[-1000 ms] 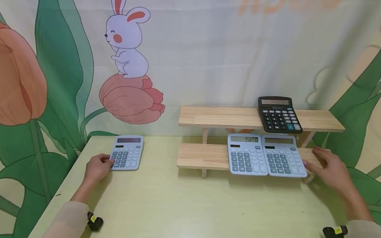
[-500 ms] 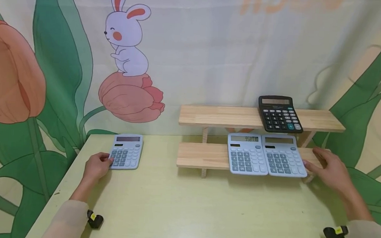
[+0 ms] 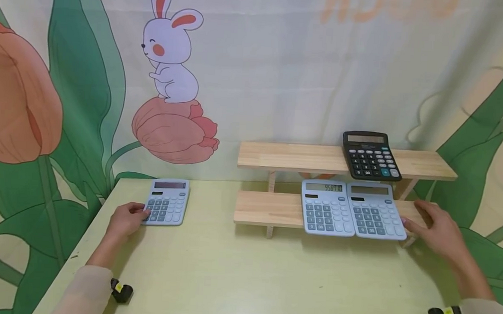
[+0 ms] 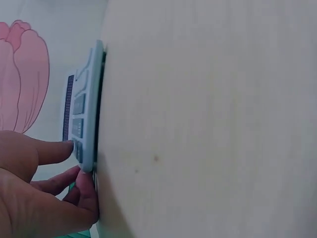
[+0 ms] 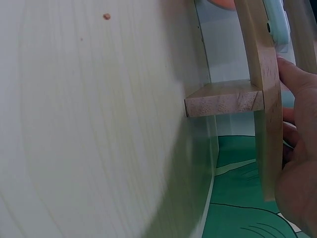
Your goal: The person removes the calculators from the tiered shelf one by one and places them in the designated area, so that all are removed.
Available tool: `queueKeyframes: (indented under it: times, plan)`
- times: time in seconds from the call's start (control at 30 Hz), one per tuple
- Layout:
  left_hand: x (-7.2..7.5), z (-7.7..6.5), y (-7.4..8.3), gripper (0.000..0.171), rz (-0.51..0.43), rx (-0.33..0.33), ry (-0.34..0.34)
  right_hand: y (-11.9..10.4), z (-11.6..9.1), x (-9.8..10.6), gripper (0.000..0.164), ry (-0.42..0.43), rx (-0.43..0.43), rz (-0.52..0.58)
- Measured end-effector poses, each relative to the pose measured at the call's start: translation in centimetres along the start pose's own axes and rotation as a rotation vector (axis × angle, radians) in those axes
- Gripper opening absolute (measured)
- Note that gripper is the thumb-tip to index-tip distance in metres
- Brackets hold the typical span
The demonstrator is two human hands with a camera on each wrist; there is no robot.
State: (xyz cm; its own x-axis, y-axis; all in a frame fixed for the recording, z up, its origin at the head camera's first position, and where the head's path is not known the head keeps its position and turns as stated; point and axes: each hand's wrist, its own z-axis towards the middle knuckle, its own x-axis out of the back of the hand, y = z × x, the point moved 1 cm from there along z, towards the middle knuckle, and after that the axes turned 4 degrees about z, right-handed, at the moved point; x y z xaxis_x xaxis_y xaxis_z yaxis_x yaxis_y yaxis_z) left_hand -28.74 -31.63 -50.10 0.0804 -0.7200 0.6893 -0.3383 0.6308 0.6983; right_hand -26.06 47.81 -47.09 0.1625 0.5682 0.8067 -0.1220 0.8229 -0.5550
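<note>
At the left, a light blue calculator (image 3: 166, 203) lies on the table. My left hand (image 3: 125, 220) pinches its lower left edge, thumb on the keys and fingers at the side and underneath, as the left wrist view shows. Two more light blue calculators stand side by side on the lower wooden shelf: the left one (image 3: 328, 208) displays digits, the right one (image 3: 376, 212) has a dark display. My right hand (image 3: 437, 231) is at the shelf's right end, thumb beside the right calculator's edge, fingers loosely extended over the wood. On the upper shelf leans a black calculator (image 3: 372, 156).
The two-tier wooden rack has an upper board (image 3: 292, 156) and a lower board (image 3: 267, 209), both with bare wood at the left. Behind the pale table (image 3: 245, 275) hangs a printed cloth (image 3: 272, 82) with a rabbit and tulips.
The head view has shifted slightly. Both hands and all the calculators keep their places.
</note>
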Motion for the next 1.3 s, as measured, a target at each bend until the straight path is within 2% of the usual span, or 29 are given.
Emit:
queueKeyframes:
  times: [0.1,0.2,0.3,0.4,0.47,0.57,0.73,0.8,0.9,1.03,1.13,1.3]
  plan:
    - [0.3,0.0,0.1,0.057,-0.028,-0.008,-0.001,0.0,0.0,-0.1,0.085,0.003,0.000,-0.003]
    - [0.1,-0.7,1.6,0.054,-0.040,-0.063,0.078,0.1,0.0,-0.1,0.084,0.005,0.005,-0.004]
    - [-0.6,-2.2,4.7,0.047,-0.041,-0.180,0.169,0.2,-0.2,-0.1,0.082,0.009,0.013,-0.004]
    - [-1.3,-4.1,8.3,0.043,-0.070,-0.320,0.198,0.2,-0.4,0.0,0.081,0.011,0.013,-0.009]
    - [-1.7,-5.3,10.7,0.042,-0.091,-0.420,0.184,0.2,-0.5,0.0,0.082,0.011,0.007,-0.010]
    - [-2.4,-7.2,13.9,0.043,-0.126,-0.531,0.142,0.2,-0.4,0.0,0.084,0.010,-0.006,-0.009]
    - [-4.1,-10.2,18.2,0.046,-0.164,-0.623,0.088,0.2,-0.1,-0.1,0.086,0.003,-0.001,-0.007]
    - [-4.9,-10.9,19.7,0.046,-0.186,-0.664,0.066,0.2,0.0,-0.1,0.085,0.000,0.010,-0.010]
    - [-6.2,-11.4,21.3,0.046,-0.236,-0.723,0.020,0.2,0.1,-0.3,0.084,0.000,0.018,-0.014]
    - [-8.4,-11.1,23.2,0.048,-0.313,-0.767,-0.057,0.2,0.0,-0.2,0.084,0.003,0.011,-0.013]
    - [-9.8,-11.0,24.6,0.051,-0.345,-0.773,-0.097,0.2,-0.1,-0.1,0.085,0.001,0.006,-0.010]
    - [-11.9,-11.6,26.8,0.057,-0.353,-0.770,-0.127,0.2,-0.1,-0.3,0.085,-0.003,0.003,0.003]
